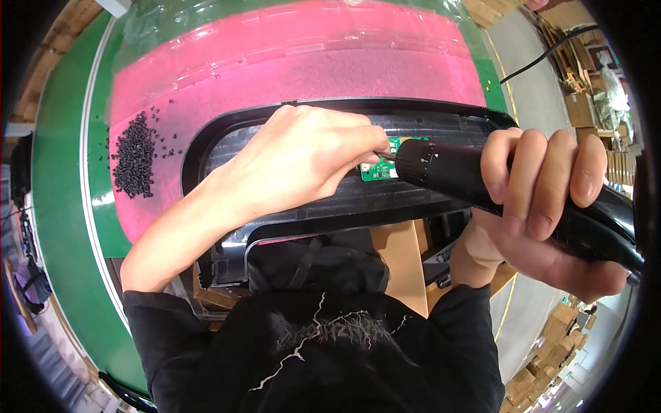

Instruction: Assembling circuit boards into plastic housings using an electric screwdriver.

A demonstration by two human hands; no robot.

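My right hand [540,189] is wrapped round the black body of an electric screwdriver [451,167], which lies slanted with its nose pointing left. A thin metal bit sticks out of that nose above a small green circuit board [375,172]. At the bit's tip, my left hand [303,148] is closed in a pinch; what sits between the fingertips is too small and covered to make out. Under both hands lies a wide black plastic shell [413,201] with raised edges, and the board rests inside it, partly hidden by the left fingers and the screwdriver.
A heap of small black screws [135,158] lies on the pink mat [310,79] at the left. Clear plastic sheeting [275,38] covers the mat's far part. The green tabletop [58,186] extends leftward. Cardboard boxes [547,337] stand on the right; a black cable [544,56] hangs at upper right.
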